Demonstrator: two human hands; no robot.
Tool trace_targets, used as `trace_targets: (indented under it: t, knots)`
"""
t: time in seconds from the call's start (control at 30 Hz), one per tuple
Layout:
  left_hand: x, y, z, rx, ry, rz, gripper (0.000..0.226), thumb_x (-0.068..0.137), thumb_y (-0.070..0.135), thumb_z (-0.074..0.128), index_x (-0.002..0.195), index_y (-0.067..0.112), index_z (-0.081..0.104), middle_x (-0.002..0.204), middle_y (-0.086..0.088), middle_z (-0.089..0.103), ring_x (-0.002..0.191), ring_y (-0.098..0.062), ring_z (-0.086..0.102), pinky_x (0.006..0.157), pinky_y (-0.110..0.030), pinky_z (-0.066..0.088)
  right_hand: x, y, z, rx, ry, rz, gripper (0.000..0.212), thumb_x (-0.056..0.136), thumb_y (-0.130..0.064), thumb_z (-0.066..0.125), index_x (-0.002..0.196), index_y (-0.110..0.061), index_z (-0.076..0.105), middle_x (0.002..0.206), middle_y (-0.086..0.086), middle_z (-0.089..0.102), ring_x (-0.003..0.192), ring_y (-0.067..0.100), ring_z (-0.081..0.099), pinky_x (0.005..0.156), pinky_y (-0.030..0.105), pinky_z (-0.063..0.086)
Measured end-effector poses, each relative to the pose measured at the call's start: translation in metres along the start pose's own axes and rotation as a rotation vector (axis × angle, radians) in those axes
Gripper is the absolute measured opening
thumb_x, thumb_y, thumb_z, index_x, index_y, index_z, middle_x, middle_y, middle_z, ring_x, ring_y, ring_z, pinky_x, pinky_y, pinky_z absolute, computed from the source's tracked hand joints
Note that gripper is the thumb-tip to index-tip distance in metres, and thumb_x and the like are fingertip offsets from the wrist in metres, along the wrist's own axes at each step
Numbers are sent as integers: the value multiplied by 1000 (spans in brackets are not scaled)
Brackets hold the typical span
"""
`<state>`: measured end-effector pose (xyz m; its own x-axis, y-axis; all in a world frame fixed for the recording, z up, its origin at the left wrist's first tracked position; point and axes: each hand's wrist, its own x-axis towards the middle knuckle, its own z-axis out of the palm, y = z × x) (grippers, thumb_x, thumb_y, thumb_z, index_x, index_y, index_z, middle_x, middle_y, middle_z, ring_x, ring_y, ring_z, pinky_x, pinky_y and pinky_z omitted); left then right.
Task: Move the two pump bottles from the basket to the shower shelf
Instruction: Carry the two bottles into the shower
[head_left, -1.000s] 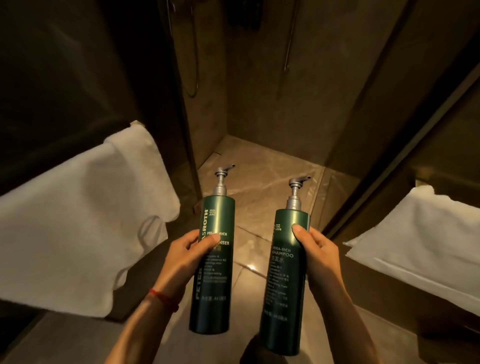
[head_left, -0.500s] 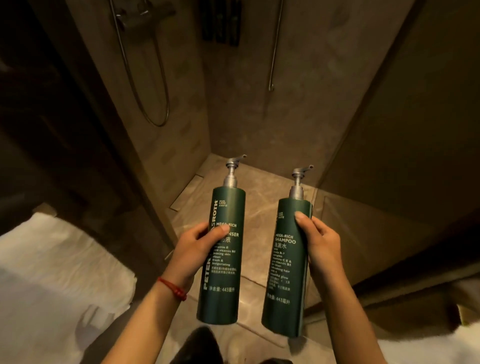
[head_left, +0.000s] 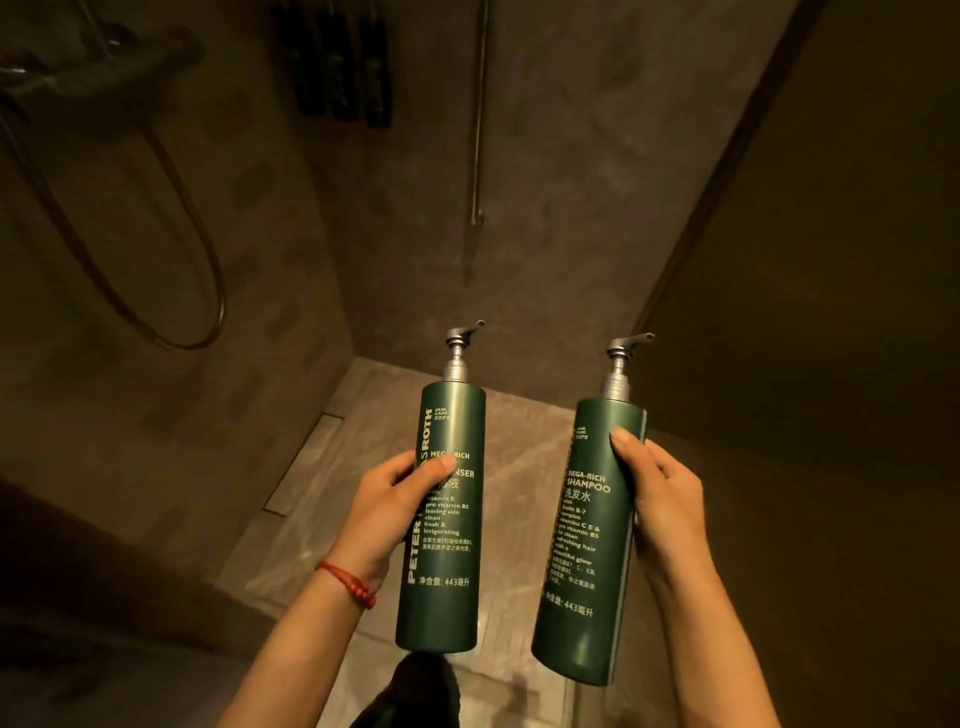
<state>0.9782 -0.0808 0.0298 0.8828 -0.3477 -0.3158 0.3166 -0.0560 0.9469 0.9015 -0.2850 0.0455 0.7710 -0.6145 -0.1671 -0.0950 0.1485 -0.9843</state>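
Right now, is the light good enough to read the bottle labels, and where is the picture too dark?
Head view: dim warm light; both labels readable, shampoo bottle and cleanser bottle; the dark items high on the wall stay unclear; straight edges bend near the borders.

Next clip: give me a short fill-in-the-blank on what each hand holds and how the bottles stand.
1. The left hand grips the green bottle whose label partly reads ____.
2. The right hand grips the bottle labelled MEGA-RICH ____.
3. Both silver pump spouts point toward the ____ of the picture.
4. A ____ cord bracelet sits on the left wrist.

Missing words: cleanser; shampoo; right; red
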Motion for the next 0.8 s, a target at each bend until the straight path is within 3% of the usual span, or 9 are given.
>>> trace_targets:
  t: [0.13,0.47,0.63,0.8]
  knots:
    - [94,35,-6,9,-23,0,15,70,30,66,73,16,65,52,7,68,50,-6,62,46,-17,48,80,-22,38,-27,35,-29,16,76,-32,66,63,-21,66,51,-7,67,46,5,60,42,14,44]
    - [247,99,-34,6,35,42,11,70,28,67,70,17,67,54,7,69,51,-6,62,47,-15,48,233,-48,122,-64,-18,-33,12,77,-31,65,73,-19,66,53,-9,68,49,4,62,43,15,46]
    - [293,109,-55,-40,199,33,9,72,25,67,70,17,68,52,8,68,50,-4,61,46,-13,47,304,-52,169,-84,-126,-14,13,76,-28,67,71,-17,66,49,-9,66,47,5,59,43,14,45]
    - [328,118,-67,-142,394,34,6,73,22,67,72,17,68,53,8,69,49,-4,62,44,-12,45,372,-59,228,-105,-366,6,13,75,-29,67,68,-18,67,51,-7,67,49,6,60,45,17,48]
